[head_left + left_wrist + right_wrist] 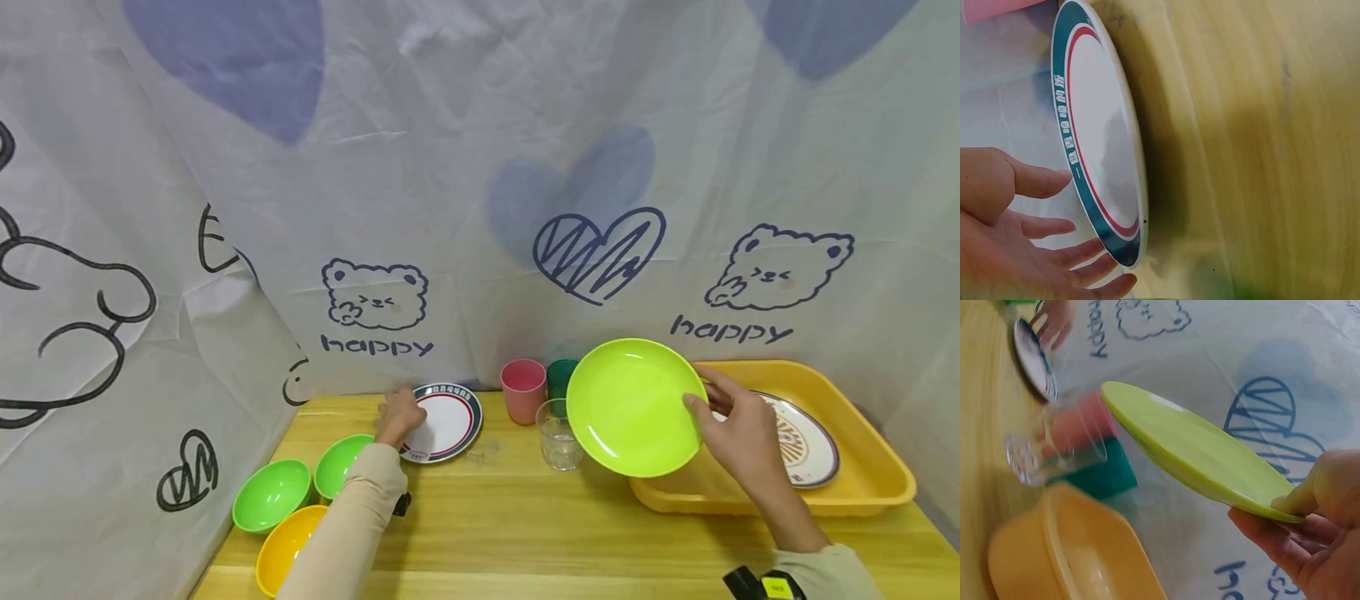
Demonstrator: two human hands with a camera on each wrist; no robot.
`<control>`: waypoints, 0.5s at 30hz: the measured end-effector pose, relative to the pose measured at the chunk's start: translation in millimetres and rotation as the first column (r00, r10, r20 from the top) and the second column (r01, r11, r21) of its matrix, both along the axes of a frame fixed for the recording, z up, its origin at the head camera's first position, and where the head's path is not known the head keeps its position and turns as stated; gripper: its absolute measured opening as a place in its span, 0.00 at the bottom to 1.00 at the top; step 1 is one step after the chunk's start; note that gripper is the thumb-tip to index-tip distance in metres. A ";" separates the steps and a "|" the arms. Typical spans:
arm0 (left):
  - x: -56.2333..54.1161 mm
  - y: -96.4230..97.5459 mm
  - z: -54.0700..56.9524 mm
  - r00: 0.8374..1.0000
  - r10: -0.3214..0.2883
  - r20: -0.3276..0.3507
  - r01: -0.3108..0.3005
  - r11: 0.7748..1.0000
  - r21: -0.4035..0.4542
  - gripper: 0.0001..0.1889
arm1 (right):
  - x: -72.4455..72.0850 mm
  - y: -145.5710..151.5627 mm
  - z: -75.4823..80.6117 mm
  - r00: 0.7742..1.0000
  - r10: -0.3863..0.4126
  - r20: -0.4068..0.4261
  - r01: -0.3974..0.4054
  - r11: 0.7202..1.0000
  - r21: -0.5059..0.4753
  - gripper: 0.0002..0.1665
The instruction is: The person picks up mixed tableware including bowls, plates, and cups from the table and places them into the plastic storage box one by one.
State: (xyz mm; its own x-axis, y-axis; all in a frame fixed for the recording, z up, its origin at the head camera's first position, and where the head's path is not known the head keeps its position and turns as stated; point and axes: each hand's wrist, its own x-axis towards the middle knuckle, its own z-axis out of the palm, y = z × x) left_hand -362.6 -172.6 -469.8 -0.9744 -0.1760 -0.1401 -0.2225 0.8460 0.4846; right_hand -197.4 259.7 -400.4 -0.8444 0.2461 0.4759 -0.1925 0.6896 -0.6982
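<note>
In the head view my right hand (738, 429) pinches the right edge of a lime-green plate (633, 408), thumb on its upper face. The plate is raised and tilted, partly over the yellow tray's left end. At the back left, my left hand (399, 415) is at the left edge of a white plate (447, 423) with a dark green rim. The left wrist view shows the left fingers (1088, 250) spread along that rim, the thumb by its edge. This plate lies on the table.
A yellow tray (862, 492) holds a patterned white plate (806, 442). A pink cup (522, 390), a dark green cup (561, 377) and a clear glass (558, 437) stand mid-table. Two green bowls (270, 497) and an orange bowl (285, 546) sit left. A printed cloth (465, 208) hangs behind.
</note>
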 end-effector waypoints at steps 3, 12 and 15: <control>0.3 -0.9 -0.2 1.000 -0.008 0.017 0.009 1.000 -0.022 0.26 | 0.4 9.9 2.6 0.999 -0.054 0.004 0.054 0.997 0.056 0.26; 4.4 -4.5 2.1 0.993 -0.044 0.108 0.054 0.994 -0.093 0.30 | -3.2 47.7 5.5 0.998 -0.064 -0.021 0.066 0.991 0.116 0.26; 3.5 -4.6 2.6 0.992 -0.039 0.117 0.051 0.993 -0.103 0.30 | -2.6 60.6 2.2 0.997 -0.073 -0.024 0.076 0.988 0.131 0.26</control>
